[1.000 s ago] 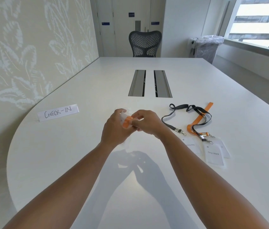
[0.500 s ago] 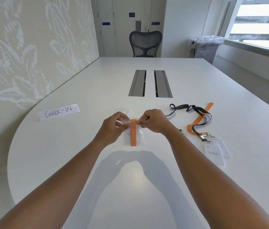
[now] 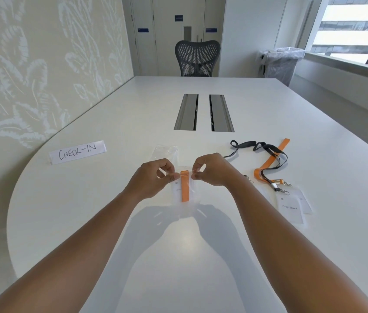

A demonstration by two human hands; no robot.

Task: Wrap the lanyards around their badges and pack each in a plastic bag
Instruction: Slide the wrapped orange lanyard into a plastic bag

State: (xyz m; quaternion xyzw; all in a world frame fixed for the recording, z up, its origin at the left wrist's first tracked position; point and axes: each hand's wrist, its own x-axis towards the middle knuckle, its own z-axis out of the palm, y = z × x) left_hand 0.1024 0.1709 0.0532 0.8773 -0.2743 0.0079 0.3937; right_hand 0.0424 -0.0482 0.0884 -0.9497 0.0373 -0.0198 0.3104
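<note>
Both hands (image 3: 156,177) (image 3: 210,171) pinching bag (image 3: 185,206) top, badge (image 3: 176,188) between

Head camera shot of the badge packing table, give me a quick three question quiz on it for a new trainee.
1. True or false: both hands pinch the top of the plastic bag.
2. What colour lanyard is wrapped round the bagged badge?
3. The loose lanyards lie nearest the: A) left hand B) right hand C) CHECK-IN sign

Key: 1 true; 2 orange; 3 B
</note>
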